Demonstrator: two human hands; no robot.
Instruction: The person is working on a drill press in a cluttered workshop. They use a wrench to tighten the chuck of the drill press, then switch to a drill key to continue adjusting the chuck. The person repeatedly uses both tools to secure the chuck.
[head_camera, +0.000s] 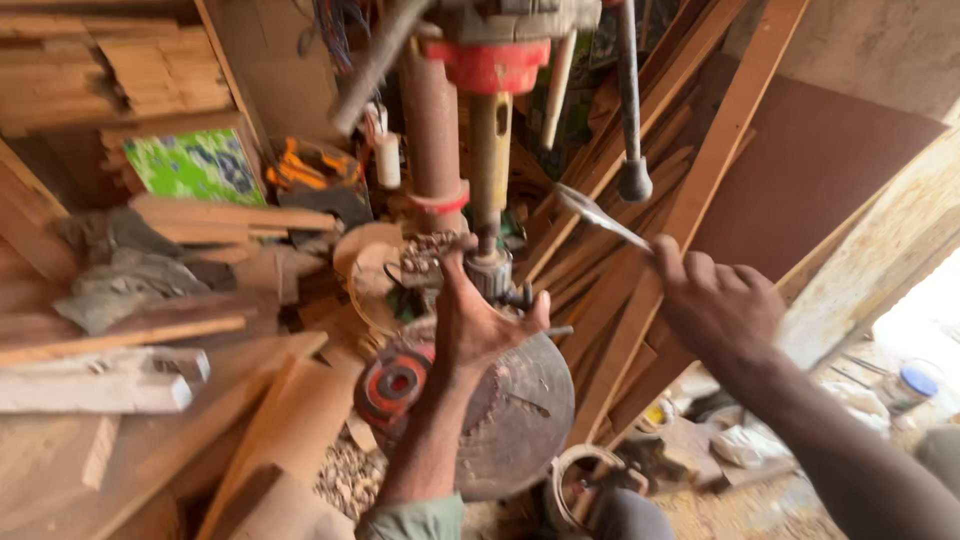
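two bare forearms, no gloves, no watch, no rings in view. left hand lean, knuckles and tendons plainly marked, fingers long and slim. left forearm narrow, bare down to a rolled or short sleeve of dull grey-green cloth at the lower edge, soft folds along its hem. right hand broader, slightly blurred, knuckles rounded. right forearm bare to the picture's edge, no sleeve visible there. nails short where visible. dark grey clothing low in the middle, likely a trouser leg.
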